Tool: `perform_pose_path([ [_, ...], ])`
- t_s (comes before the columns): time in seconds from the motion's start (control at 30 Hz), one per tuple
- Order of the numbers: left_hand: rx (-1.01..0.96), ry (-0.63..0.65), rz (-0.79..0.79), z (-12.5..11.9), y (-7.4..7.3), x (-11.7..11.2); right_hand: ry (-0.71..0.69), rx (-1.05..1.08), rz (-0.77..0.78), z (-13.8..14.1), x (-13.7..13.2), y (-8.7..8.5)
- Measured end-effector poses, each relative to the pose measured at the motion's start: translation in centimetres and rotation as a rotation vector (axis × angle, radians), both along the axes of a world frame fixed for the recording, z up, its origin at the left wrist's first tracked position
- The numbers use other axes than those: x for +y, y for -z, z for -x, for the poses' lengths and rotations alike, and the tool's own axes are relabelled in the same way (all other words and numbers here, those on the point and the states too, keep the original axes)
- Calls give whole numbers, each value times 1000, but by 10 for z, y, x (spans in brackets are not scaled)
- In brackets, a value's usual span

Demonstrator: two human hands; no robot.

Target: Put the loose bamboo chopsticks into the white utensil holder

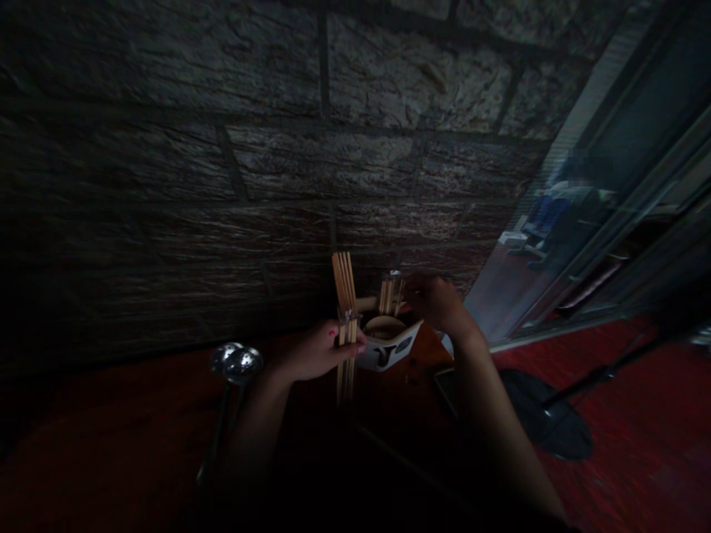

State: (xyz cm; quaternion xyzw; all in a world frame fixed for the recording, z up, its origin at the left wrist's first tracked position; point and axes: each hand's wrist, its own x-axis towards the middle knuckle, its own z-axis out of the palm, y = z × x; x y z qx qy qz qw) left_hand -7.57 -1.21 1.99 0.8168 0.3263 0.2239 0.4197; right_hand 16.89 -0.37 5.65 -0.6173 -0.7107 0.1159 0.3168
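My left hand (327, 352) is closed around an upright bundle of wooden chopsticks (344, 281), which stick out above and below the fist. Something clear and shiny wraps the bundle just above my thumb. Right of it stands a white paper box (403, 348) with a dark printed mark and a round, pale opening. A second, shorter-looking chopstick bundle (389, 296) rises at the back of this box, with a shiny clear band near its top. My right hand (436, 300) is bent in from the right, its fingertips closed at that bundle's side; dimness hides the exact grip.
Two perforated metal ladles (243, 364) lie at the left on the reddish wooden surface (133, 414). A rough stone wall (278, 163) rises close behind. To the right are a glass door (589, 200), a person's reflection, and a round black stand base (547, 414) on the red floor.
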Motion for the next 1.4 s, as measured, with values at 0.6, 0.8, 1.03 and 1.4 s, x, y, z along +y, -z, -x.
perform_pose_path([
  [0.6,-4,-14,18,-1,-1,-1,-186,298,106,-5,17,23],
  [0.8,1,-15,1,-2,-3,-2,-329,516,196,-4,25,32],
  [1.03,-8,-11,8,-2,-1,-1,-326,556,191,-3,29,34],
  [1.4,1,-24,18,-2,-1,-1,-294,423,149,-10,34,41],
])
